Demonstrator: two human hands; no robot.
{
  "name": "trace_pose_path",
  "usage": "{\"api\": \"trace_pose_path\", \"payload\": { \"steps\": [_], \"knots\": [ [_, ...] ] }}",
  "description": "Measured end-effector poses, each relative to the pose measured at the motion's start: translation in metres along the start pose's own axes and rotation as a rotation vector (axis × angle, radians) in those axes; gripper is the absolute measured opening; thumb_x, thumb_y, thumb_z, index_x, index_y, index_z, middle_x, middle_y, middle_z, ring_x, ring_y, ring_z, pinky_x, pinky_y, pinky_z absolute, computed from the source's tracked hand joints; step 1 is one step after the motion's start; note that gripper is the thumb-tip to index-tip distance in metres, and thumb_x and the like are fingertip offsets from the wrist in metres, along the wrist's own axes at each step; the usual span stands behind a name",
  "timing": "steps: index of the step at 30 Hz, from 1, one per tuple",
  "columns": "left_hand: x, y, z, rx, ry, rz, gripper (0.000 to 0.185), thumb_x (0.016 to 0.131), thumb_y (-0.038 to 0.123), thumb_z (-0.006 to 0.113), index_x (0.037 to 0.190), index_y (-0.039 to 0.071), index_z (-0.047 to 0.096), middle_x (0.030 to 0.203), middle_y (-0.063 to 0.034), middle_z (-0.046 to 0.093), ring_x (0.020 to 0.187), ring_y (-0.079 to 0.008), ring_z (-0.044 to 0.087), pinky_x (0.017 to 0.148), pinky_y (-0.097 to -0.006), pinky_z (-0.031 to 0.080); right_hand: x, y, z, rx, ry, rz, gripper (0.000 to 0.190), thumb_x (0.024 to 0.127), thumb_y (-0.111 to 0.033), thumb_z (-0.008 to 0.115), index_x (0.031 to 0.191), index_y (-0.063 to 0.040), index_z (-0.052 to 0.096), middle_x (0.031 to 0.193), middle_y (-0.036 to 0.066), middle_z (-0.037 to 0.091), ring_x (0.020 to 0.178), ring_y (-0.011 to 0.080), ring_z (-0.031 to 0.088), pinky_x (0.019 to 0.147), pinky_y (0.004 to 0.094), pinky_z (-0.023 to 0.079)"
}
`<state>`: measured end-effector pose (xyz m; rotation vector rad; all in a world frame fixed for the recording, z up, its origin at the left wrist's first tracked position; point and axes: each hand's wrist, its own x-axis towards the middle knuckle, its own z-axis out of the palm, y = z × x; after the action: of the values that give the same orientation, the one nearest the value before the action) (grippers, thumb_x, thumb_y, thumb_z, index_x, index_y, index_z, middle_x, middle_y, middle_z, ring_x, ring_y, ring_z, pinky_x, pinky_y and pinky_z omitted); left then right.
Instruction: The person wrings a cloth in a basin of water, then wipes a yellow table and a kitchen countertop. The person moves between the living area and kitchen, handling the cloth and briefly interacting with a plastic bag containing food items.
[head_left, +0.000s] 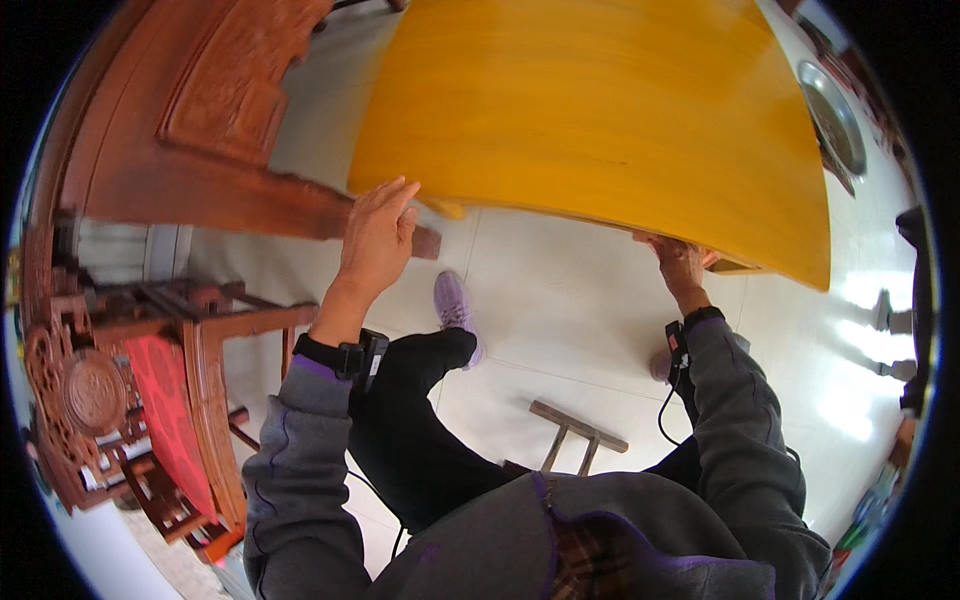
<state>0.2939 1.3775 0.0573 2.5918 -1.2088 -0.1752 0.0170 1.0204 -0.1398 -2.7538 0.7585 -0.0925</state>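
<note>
A yellow wooden table spreads before me, its front edge slanting down to the right. My left hand is at the table's front left corner, fingers extended and nothing visible in the grasp. It also overlaps the end of a brown wooden beam that belongs to the carved furniture. Under the table's front edge, toward its right side, my right hand grips the underside; the tabletop hides part of the fingers. Both wrists wear black straps with small devices.
Carved reddish-brown wooden furniture stands at the upper left. A carved wooden chair with a red cushion is at the left. Below me is a wooden stool. A metal basin lies right of the table. Part of another person shows at the right rim.
</note>
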Motion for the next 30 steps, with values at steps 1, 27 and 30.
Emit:
{"api": "trace_pose_path", "payload": {
  "steps": [1,27,30],
  "knots": [
    [-0.01,-0.009,0.0,-0.012,0.063,0.012,0.042,0.091,0.011,0.054,0.132,0.005,0.051,0.138,-0.0178,0.047,0.129,-0.0333,0.041,0.108,-0.0406,0.033,0.0,-0.011,0.003,0.015,0.121,-0.069,0.026,0.086,-0.027,0.065,0.11,-0.017,0.065,0.122,0.008,0.059,0.113,0.0312,0.052,0.095,0.041,0.039],
    [0.016,-0.036,0.013,0.136,0.096,0.014,0.049,0.081,-0.006,0.053,0.127,0.009,0.058,0.136,-0.0105,0.051,0.126,-0.0283,0.046,0.108,-0.0374,0.034,0.097,-0.229,0.092,0.257,0.306,-0.186,0.049,0.085,-0.043,0.063,0.126,-0.017,0.057,0.118,0.003,0.063,0.108,0.0244,0.056,0.087,0.0423,0.043],
    [0.016,-0.036,0.014,0.092,0.086,0.015,0.05,0.081,-0.006,0.052,0.129,0.009,0.057,0.137,-0.01,0.05,0.127,-0.0281,0.044,0.109,-0.0375,0.033,0.084,-0.147,0.054,0.767,-0.029,-0.249,0.033,0.087,-0.031,0.065,0.114,-0.012,0.063,0.094,0.001,0.07,0.086,0.0185,0.064,0.075,0.0308,0.048]
  ]
}}
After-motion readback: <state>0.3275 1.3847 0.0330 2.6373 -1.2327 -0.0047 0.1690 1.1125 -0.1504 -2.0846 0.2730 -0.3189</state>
